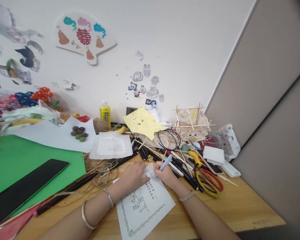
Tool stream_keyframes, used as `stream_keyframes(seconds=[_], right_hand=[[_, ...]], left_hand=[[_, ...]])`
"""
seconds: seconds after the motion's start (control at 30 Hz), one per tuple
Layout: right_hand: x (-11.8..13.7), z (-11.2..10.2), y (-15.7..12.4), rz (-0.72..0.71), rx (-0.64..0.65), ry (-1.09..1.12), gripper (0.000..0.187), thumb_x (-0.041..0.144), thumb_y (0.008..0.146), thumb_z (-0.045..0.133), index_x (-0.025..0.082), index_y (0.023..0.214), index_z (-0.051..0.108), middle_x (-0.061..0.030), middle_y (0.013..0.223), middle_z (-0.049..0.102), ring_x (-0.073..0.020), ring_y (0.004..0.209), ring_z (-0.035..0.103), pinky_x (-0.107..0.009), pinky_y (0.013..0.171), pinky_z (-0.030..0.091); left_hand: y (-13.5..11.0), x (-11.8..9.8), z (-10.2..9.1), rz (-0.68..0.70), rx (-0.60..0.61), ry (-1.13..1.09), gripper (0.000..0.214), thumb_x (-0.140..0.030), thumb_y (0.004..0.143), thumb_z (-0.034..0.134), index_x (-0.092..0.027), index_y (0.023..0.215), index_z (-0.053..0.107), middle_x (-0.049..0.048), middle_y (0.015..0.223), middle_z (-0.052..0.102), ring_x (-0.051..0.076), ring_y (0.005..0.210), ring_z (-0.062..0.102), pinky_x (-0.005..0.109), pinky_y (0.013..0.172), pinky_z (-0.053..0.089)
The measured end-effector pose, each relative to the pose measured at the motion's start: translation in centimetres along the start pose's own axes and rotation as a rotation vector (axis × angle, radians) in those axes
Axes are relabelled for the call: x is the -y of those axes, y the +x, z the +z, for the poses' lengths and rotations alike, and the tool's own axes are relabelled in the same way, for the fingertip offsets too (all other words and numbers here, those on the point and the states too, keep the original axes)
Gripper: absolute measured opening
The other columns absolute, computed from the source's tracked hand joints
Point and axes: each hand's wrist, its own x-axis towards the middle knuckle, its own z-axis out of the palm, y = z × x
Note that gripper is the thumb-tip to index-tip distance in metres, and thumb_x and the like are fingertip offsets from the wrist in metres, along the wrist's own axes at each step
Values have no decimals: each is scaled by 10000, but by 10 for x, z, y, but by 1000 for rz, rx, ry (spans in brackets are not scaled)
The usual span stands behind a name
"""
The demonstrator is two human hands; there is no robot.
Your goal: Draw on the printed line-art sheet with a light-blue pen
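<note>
A white sheet of paper [150,220] with a line drawing, several written characters and a wavy border lies tilted on the wooden table in front of me. My left hand [133,175] rests flat on its upper left part, fingers stretched out. Near the sheet's top right edge, my right hand [166,173] is closed around a light blue pen [167,161]. The pen's lower end is at the paper, though I cannot tell whether its tip touches. Bracelets circle both wrists.
Scattered black markers [182,170] and yellow-and-red-handled scissors [210,183] lie right of the sheet. A dark flat slab [27,186] sits on green paper [72,163] at left. Behind stand a yellow bottle [105,112] and a stick lantern [191,123]; a grey partition [270,83] rises at right.
</note>
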Motion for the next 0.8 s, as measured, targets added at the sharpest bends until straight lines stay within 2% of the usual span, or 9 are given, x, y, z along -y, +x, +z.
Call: stream_keyframes(seconds=[0.2, 0.4, 0.53, 0.63, 0.8], right_hand=[[-1, 0, 1, -5, 2, 18, 133, 136, 608, 416, 201, 561, 311, 64, 550, 289, -94, 518, 290, -205, 462, 237], [-1, 0, -4, 24, -84, 67, 130, 128, 616, 423, 201, 560, 333, 63, 531, 341, -94, 500, 350, -202, 461, 280], [-1, 3, -6, 60, -74, 111, 141, 141, 643, 437, 206, 567, 337, 68, 509, 343, -95, 484, 350, -202, 459, 303], [-2, 4, -6, 36, -66, 68, 148, 149, 649, 441, 206, 569, 331, 66, 526, 331, -96, 503, 342, -202, 464, 284], [-3, 3, -4, -29, -83, -30, 165, 154, 649, 439, 202, 555, 312, 59, 550, 327, -100, 540, 324, -213, 495, 257]], left_hand=[[0, -2, -3, -11, 14, -1, 331, -445, 783, 517, -151, 923, 575, 100, 942, 611, 251, 873, 571, 333, 736, 433], [0, -3, -6, -35, 40, -9, 301, -409, 783, 517, -149, 925, 568, 105, 969, 606, 262, 905, 567, 350, 765, 433], [0, -2, -6, -47, 28, -44, 258, -369, 781, 523, -151, 915, 556, 110, 985, 597, 261, 919, 560, 347, 779, 428], [0, -1, -1, -57, -14, -56, 302, -419, 780, 519, -154, 924, 538, 112, 982, 588, 266, 923, 552, 351, 780, 420], [-1, -2, 8, -27, -68, -58, 445, -518, 692, 588, -165, 951, 506, 107, 981, 572, 287, 933, 532, 361, 777, 402]])
